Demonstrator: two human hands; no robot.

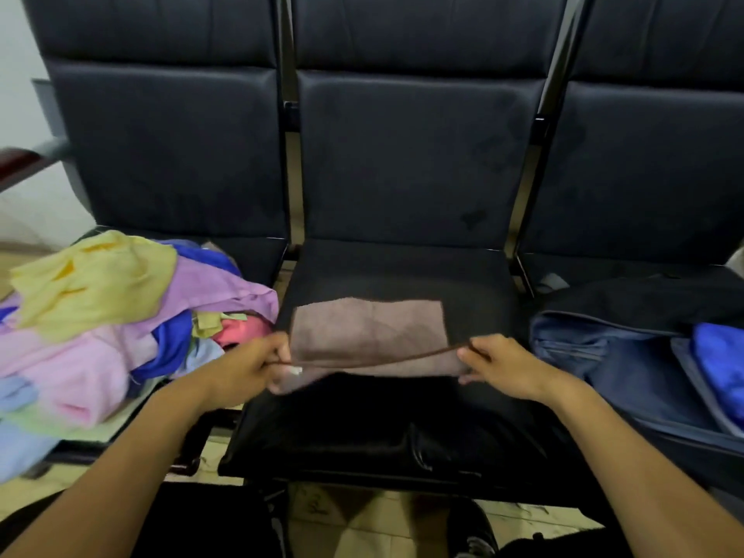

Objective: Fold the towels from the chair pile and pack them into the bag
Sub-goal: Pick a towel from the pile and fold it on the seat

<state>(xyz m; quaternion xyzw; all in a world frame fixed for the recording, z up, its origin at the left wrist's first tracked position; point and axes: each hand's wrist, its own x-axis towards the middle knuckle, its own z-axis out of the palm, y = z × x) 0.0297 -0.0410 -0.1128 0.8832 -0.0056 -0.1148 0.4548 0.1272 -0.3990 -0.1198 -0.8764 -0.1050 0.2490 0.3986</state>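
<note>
1. On the left seat sits my pile of towels (100, 316). They are all mixed up: yellow on top, then purple, pink, blue and light blue.
2. My left hand (245, 366) is just right of the pile. My fingers and thumb pinch the left corner of the brown towel (368, 330). They are closed tight on the cloth.
3. The brown towel lies on the middle seat (402, 416) of the black chairs. It is partly folded. The far part lies flat on the seat. The near edge is lifted up between my two hands.
4. My right hand (505, 366) pinches the right corner of the same towel. It is closed on the cloth too.
5. On the right seat lies the bag (604, 356). It is dark blue and open. A bright blue towel (720, 356) is inside it.
</note>
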